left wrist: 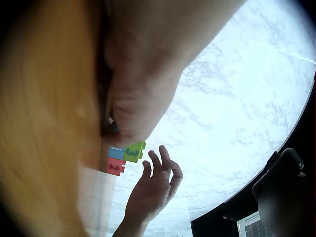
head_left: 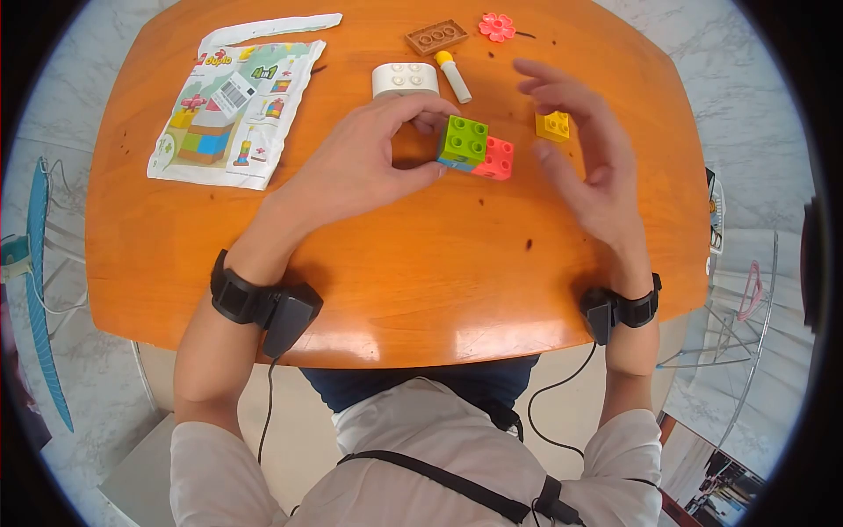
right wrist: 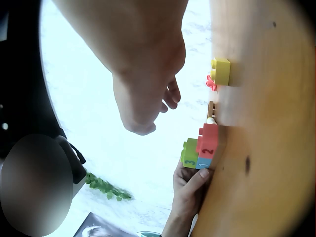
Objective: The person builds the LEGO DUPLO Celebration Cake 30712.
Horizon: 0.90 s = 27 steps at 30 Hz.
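Observation:
My left hand [head_left: 351, 158] holds a small stack of toy building bricks from its left side, thumb at the near end. In the stack a green brick [head_left: 465, 133] marked 3 sits on a blue brick [right wrist: 204, 163] marked 1. A red brick [head_left: 498, 158] marked 2 adjoins the blue one on the right, and its studs stand lower than the green's. My right hand [head_left: 588, 149] hovers to the right of the stack, fingers apart and loosely bent, holding nothing. Beyond its thumb lies a yellow brick [head_left: 552, 127] on the table.
Past the left hand are a white rounded brick [head_left: 405, 79], a white stick with a yellow top [head_left: 453, 77], a brown brick [head_left: 436, 37] and a pink flower piece [head_left: 497, 27]. A printed bag [head_left: 230, 114] and its torn strip [head_left: 272, 30] lie on the wooden table [head_left: 395, 290].

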{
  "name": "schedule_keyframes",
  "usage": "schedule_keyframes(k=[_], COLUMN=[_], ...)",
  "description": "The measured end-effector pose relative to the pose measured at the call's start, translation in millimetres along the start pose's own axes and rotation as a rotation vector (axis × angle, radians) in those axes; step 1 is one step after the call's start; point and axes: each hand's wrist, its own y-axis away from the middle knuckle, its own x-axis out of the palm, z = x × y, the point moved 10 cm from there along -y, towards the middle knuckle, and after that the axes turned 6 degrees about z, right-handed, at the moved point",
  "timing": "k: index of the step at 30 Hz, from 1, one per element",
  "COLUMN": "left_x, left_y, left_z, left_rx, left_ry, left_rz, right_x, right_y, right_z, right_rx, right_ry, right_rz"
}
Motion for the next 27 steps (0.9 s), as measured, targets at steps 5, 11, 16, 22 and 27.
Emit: schedule_keyframes(k=[5,11,16,22,27], left_x=[-1.6,-6.8,-8.4,-7.9,-8.7], left_y=[-1.1,0.4,1.2,1.9,1.9], left_z=[-6.4,4.3,3.6,4.4,3.3], left_rx=[0.019,-0.026,-0.023,-0.021,-0.013], left_ry=[-0.007,-0.069,-0.112,-0.110,-0.105], left_rz=[-0.004,-0.104,-0.128,-0.127,-0.133], right_x=[-47.2,-34.4,-27.1,-24.0,-25.3], right_y=[4.0,12.0,9.5,9.9,13.3], right_z=[-23.2,-49.2,-44.0,-56.1,-63.3], right_rx=[0.210,0.308,0.322,0.478,0.531], right_ry=[0.406,0.569,0.611,0.633,0.650], right_rz=[-0.200,0.134,0.128,0.061,0.029])
